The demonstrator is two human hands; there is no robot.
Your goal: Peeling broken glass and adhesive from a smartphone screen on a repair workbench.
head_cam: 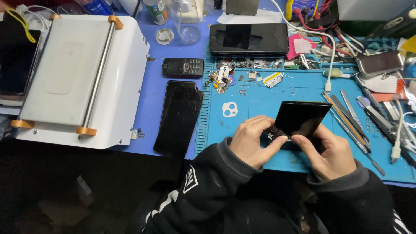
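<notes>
The upper half of the frame is brightly and evenly lit from above; the blue mat point(260, 99) shows clear colour with only soft, short shadows; the white machine point(82, 78) at the upper left is near washed out; the dark phone screen point(249, 39) at top centre carries a pale reflection; the lower part falls into deep, featureless darkness; straight edges bow slightly toward the corners; focus is sharp in the centre.

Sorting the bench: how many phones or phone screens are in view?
5, maybe more hidden: keypad phone, cracked screen, phone at top, panel in both hands, one at far left.
</notes>
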